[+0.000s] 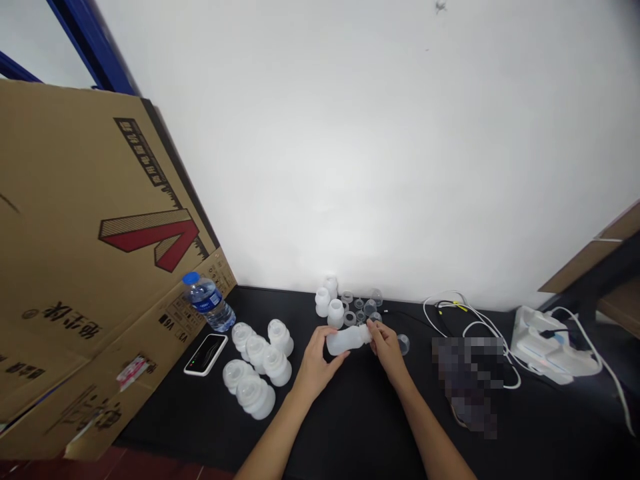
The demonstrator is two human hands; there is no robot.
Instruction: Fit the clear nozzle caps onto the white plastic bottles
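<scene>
A translucent white baby bottle (pixel 345 341) lies sideways in the air over the black table, its neck pointing right. My left hand (pixel 319 357) is closed round its base end, thumb below and fingers above. At the neck, my right hand (pixel 384 341) pinches the bottle's end; whether a separate ring or cap sits under those fingers I cannot tell. Just beyond the hands lie several clear rings and small caps (pixel 359 303), partly hidden by my right hand. A clear dome cap (pixel 403 344) rests right of that hand. Open-necked white bottles (pixel 335 313) stand behind my left hand.
Several capped white bottles (pixel 256 397) stand at the left, near a white-edged phone (pixel 206 355) and a water bottle (pixel 209 302). A large cardboard box (pixel 75 200) borders the left side. White cables (pixel 480 327), a pixelated object (pixel 465 380) and a white charging dock (pixel 553 347) occupy the right.
</scene>
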